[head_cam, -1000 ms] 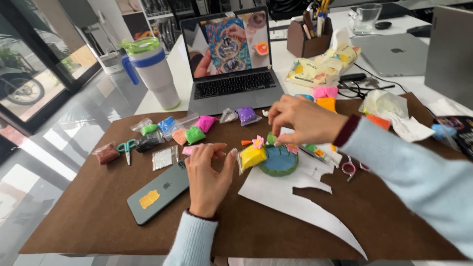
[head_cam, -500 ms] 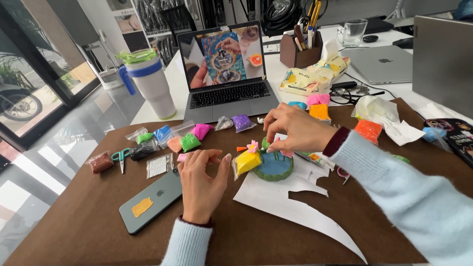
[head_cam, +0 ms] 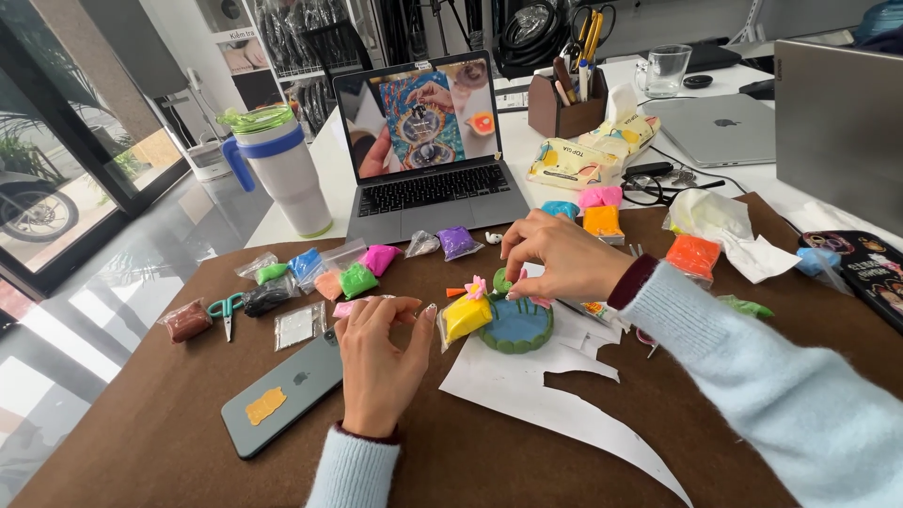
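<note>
While spread across the brown bench (head_cam: 169, 442), far laptop (head_cam: 428, 155), then white paper (head_cam: 527, 390). Near centre: blue-and-green clay dish (head_cam: 515, 325). Right hand (head_cam: 564, 254) over its far rim, fingers (head_cam: 513, 273) pinched together on small green clay piece (head_cam: 503, 280). Left hand (head_cam: 376, 353) resting left of dish, fingers loosely apart, touching yellow clay bag (head_cam: 466, 317).
</note>
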